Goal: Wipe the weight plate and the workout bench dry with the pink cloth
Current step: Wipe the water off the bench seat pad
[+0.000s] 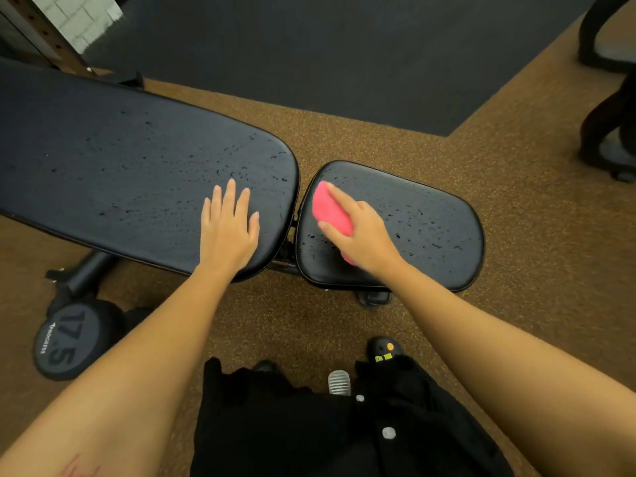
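My left hand flat with fingers straight on the wet long pad of the bench, my right hand gripping the pink cloth, pressed onto the droplet-speckled seat pad, dumbbell on the floor, lower left.

A single wide-angle camera worn on the person's head looks forward and steeply down. It is close enough that both bare forearms, entering from the near bottom corners, reach the black padded vinyl workout bench, which crosses the middle of the view from left to right. The person's black buttoned garment fills the near bottom edge, speckled brown rubber floor surrounds the bench, and a dark grey floor mat spans the far top.
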`<state>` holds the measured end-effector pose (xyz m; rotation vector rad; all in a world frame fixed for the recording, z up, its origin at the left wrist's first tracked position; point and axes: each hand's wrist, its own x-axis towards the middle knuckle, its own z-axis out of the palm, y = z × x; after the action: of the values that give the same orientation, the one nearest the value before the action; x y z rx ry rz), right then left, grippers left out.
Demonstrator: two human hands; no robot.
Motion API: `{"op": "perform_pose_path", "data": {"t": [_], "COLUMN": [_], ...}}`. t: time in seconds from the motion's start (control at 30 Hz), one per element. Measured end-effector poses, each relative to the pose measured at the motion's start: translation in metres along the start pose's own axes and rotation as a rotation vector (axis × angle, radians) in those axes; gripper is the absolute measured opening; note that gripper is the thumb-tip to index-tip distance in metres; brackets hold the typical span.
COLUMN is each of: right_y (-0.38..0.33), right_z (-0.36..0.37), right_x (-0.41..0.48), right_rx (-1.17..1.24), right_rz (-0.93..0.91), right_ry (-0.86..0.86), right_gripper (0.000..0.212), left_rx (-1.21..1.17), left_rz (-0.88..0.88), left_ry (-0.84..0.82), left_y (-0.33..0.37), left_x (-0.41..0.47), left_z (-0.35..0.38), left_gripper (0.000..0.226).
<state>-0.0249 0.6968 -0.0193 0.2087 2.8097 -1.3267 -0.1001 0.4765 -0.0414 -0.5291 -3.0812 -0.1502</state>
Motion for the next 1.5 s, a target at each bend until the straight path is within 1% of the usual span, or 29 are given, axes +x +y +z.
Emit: {"op": "perform_pose_path", "data": {"t": [0.07,0.13,0.17,0.27,0.33,0.4,0.5,0.63,0.7,0.83,0.9,1.0,1.13,1.2,1.27,1.4,1.5], "right_y": [0.002,0.008,0.012,0.024,0.028,0.03,0.036,0.047,0.053,0.052,0.044,0.038,0.045,0.051,0.056,0.051,0.039], "right_z": [0.014,0.027,0.034,0.053,0.063,0.068,0.071,0.064,0.058,0.06,0.065,0.07,0.065,0.057,0.052,0.055,0.067], "right_x": [-0.003,-0.002,-0.001,0.006,0.009,0.01,0.001,-0.02,-0.024,-0.01,0.001,0.008,-0.009,-0.014,-0.011,0.01,0.019], "right_rx": [-0.216,-0.435,-0.482,-0.512,-0.478,-0.392,-0.321,-0.298,-0.299,-0.279,-0.277,-0.283,-0.298,-0.302,-0.309,-0.292,-0.294], "right_rz": [-0.102,-0.161,-0.164,-0.198,-0.223,-0.245,-0.301,-0.39,-0.379,-0.261,-0.225,-0.259,-0.407,-0.434,-0.406,-0.255,-0.229], "right_ry": [-0.011,0.007,0.012,0.003,-0.014,-0.015,-0.034,-0.087,-0.056,0.061,0.076,0.019,-0.128,-0.166,-0.155,-0.034,0.008], "right_gripper": [0.058,0.054,0.052,0.048,0.048,0.046,0.045,0.044,0.045,0.044,0.044,0.043,0.044,0.044,0.045,0.045,0.044], "left_rx": [-0.001,0.004,0.012,0.02,0.024,0.026,0.002,-0.003,0.01,0.027,0.033,0.041,0.049,0.053,0.049,0.047,0.043], "left_rz": [-0.011,-0.017,-0.016,-0.001,0.001,-0.003,-0.042,-0.084,-0.088,-0.096,-0.098,-0.097,-0.102,-0.101,-0.1,-0.1,-0.1], "left_ry": [0.004,0.001,-0.006,-0.018,-0.012,-0.01,0.001,0.035,0.044,0.044,0.04,0.044,0.045,0.048,0.049,0.045,0.047], "left_y": [-0.004,-0.006,-0.006,-0.006,-0.007,-0.009,-0.011,-0.005,-0.005,-0.005,-0.006,-0.006,-0.006,-0.006,-0.007,-0.006,-0.006], "left_x": [-0.001,0.0,0.0,0.005,0.009,0.01,0.008,0.007,0.007,0.006,0.006,0.007,0.008,0.007,0.007,0.007,0.007], "left_z": [0.007,0.014,0.017,0.024,0.032,0.04,0.05,0.056,0.056,0.057,0.058,0.059,0.06,0.059,0.059,0.06,0.06], "left_gripper": [0.049,0.049,0.05,0.054,0.054,0.053,0.051,0.049,0.049,0.05,0.05,0.051,0.053,0.053,0.053,0.051,0.05]}}
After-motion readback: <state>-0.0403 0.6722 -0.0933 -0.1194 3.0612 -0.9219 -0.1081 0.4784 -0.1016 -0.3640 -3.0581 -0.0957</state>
